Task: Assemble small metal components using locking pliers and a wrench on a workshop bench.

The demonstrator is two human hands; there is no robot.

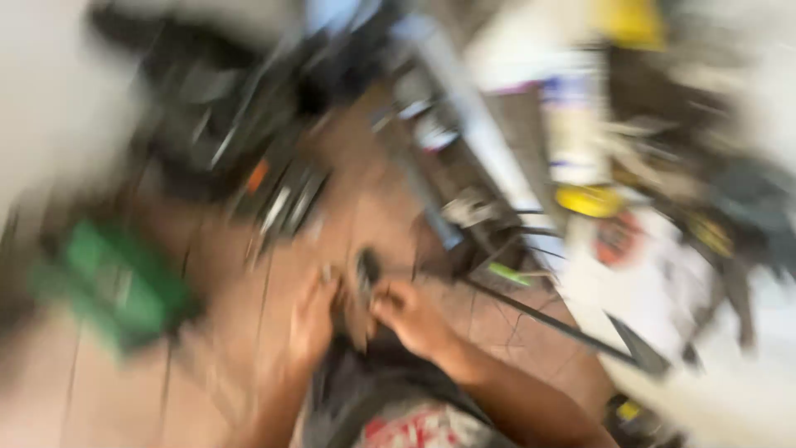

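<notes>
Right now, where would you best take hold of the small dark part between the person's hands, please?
Probably by its upper end, from above: the small dark part stands roughly upright, and the left hand and right hand crowd its lower sides. Blur hides its exact shape.

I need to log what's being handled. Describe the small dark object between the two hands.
The small dark object looks blackish-grey, longer than it is wide and roughly upright, though motion blur hides its parts and material. It sits above the brown tiled floor, between the left hand and the right hand. Both hands' fingers seem to touch it; how firm the grip is cannot be told.
</notes>
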